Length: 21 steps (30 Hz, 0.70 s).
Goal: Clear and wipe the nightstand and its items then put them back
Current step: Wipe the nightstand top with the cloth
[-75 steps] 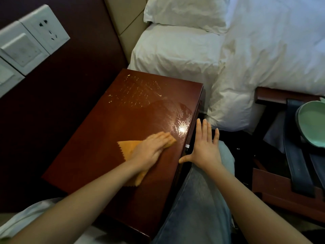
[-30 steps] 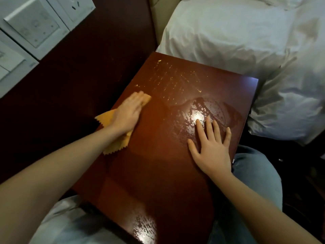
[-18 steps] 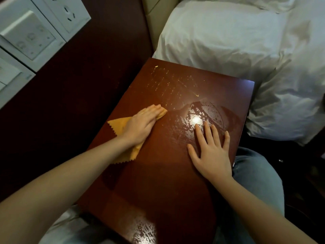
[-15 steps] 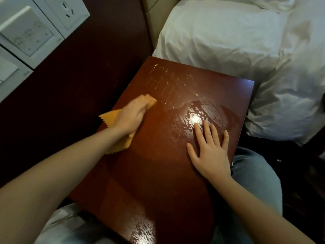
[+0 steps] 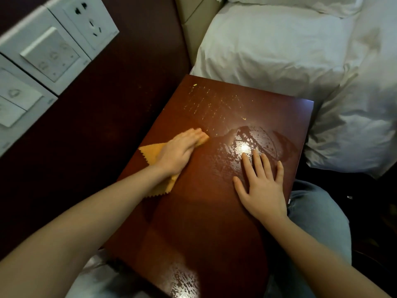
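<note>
At the left edge of the table (image 5: 214,211), about midway along, I see the orange cloth (image 5: 153,152) lying flat under the left hand (image 5: 178,151). Its fingers are straight and together, pressing the cloth down rather than curling round it. The right hand (image 5: 263,186) rests palm down near the right edge, fingers straight and slightly spread, holding nothing.

The table top is glossy reddish-brown wood. A wet, streaky patch glares just beyond the right fingertips, another shines at the near edge, and rows of pale flecks dot the far left corner. The cloth has zigzag-cut edges.

Left of the table runs a dark wall panel (image 5: 96,125) with white switch plates (image 5: 47,52) and a socket (image 5: 90,20). Past the far edge lies a bed (image 5: 268,46) in white linen. A knee in blue jeans (image 5: 318,211) sits beside the right edge.

The hand covers much of the cloth, and I cannot make out the pale thing below the near left corner.
</note>
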Tool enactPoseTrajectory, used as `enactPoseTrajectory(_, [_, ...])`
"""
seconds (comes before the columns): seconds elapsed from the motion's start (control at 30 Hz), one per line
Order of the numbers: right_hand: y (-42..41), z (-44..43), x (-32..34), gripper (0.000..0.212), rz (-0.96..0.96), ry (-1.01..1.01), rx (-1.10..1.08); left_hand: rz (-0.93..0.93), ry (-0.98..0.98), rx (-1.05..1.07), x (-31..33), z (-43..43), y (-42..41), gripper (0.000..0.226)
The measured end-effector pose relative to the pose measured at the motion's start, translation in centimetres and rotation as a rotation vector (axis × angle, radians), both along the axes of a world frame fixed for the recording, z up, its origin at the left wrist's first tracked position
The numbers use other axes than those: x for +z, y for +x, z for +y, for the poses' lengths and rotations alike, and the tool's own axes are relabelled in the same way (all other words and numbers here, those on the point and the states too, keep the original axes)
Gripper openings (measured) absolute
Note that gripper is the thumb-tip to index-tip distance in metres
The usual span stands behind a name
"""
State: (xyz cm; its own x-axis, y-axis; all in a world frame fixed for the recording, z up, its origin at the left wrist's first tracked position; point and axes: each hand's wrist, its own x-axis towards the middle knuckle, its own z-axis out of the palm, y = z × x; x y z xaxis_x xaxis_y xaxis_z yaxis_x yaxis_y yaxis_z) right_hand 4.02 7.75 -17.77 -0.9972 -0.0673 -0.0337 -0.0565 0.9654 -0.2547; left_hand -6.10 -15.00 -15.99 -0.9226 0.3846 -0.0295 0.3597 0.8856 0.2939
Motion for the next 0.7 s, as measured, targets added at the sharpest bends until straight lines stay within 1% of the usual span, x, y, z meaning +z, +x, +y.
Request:
enactPoseTrajectory(0.1, [-0.1,-0.1,0.0,0.066,0.009,0.006,-0.001,0.057,-0.009,0.593,-0.2,-1.4,-3.3,0.044])
enactPoseTrajectory(0.13, [-0.1,-0.1,0.0,0.067,0.003,0.004,-0.001,0.059,-0.012,0.717,-0.2,-1.3,-4.1,0.044])
enactPoseTrajectory(0.17, [-0.1,-0.1,0.0,0.068,-0.001,-0.001,-0.001,0.064,-0.016,0.776,-0.2,-0.7,-4.6,0.045])
enactPoseTrajectory(0.2, [-0.1,0.0,0.0,0.069,0.003,-0.005,0.001,0.071,-0.009,0.782,-0.1,0.2,-4.7,0.045])
enactPoseTrajectory(0.27, [-0.1,0.0,0.0,0.069,0.007,-0.006,0.004,0.078,0.048,0.685,0.0,2.7,-3.6,0.044])
enactPoseTrajectory(0.3, [-0.1,0.0,0.0,0.069,0.003,-0.007,0.002,0.080,0.062,0.581,-0.1,4.2,-2.3,0.043])
enactPoseTrajectory(0.37, [0.0,-0.1,0.1,0.069,-0.003,-0.014,0.000,0.061,0.057,0.264,-0.1,6.3,1.5,0.042])
enactPoseTrajectory(0.43, [0.0,-0.1,0.2,0.069,0.010,-0.021,0.005,-0.003,0.041,-0.057,0.0,5.9,4.5,0.044])
enactPoseTrajectory(0.47, [0.0,0.0,0.2,0.070,0.016,-0.030,0.012,-0.025,0.036,-0.142,0.1,4.9,4.8,0.044])
enactPoseTrajectory(0.5, [0.0,0.1,0.2,0.071,0.018,-0.039,0.019,-0.031,0.031,-0.140,0.3,4.0,4.6,0.045])
enactPoseTrajectory(0.53, [0.0,0.1,0.2,0.072,0.014,-0.040,0.025,-0.019,0.018,-0.057,0.2,3.2,3.9,0.044])
enactPoseTrajectory(0.57, [0.1,0.1,0.2,0.072,0.009,-0.037,0.029,0.001,0.006,0.095,0.0,2.3,3.0,0.044])
enactPoseTrajectory(0.63, [0.0,0.1,0.1,0.073,0.004,-0.048,0.027,0.037,-0.009,0.485,-0.1,1.3,1.1,0.044])
enactPoseTrajectory(0.67, [-0.1,0.1,0.2,0.073,0.001,-0.061,0.021,0.042,-0.011,0.650,-0.1,1.4,0.2,0.044])
enactPoseTrajectory(0.7, [-0.1,0.1,0.2,0.073,-0.006,-0.068,0.018,0.045,-0.013,0.769,0.0,2.1,-0.5,0.045])
